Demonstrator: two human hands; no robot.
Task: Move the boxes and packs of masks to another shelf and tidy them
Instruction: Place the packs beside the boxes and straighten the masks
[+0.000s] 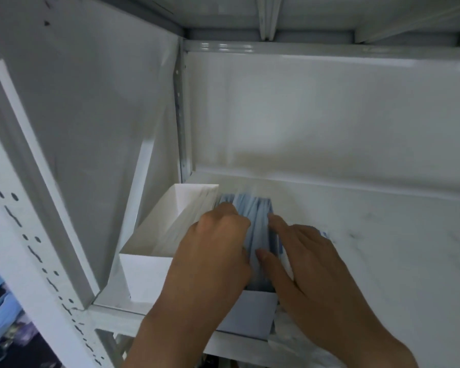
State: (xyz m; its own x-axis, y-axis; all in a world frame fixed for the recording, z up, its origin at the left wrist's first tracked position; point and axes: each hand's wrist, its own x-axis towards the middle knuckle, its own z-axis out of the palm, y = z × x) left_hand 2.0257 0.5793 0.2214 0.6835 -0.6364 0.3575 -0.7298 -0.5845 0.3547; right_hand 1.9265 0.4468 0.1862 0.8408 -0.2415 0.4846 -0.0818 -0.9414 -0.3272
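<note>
I'm tidying: my left hand (221,235) curls onto the blue masks (255,216) in their box (250,312), my right hand (303,251) presses flat-fingered. Next, I judge, squaring them beside the empty box (170,221).

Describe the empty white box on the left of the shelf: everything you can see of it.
The open-topped white cardboard box is long and narrow, with thin plain walls and nothing visible inside. It stands upright on the white metal shelf, at its left end, running front to back. On its right side is the box of blue masks; the left hand covers part of its right wall, contact unclear.
</note>
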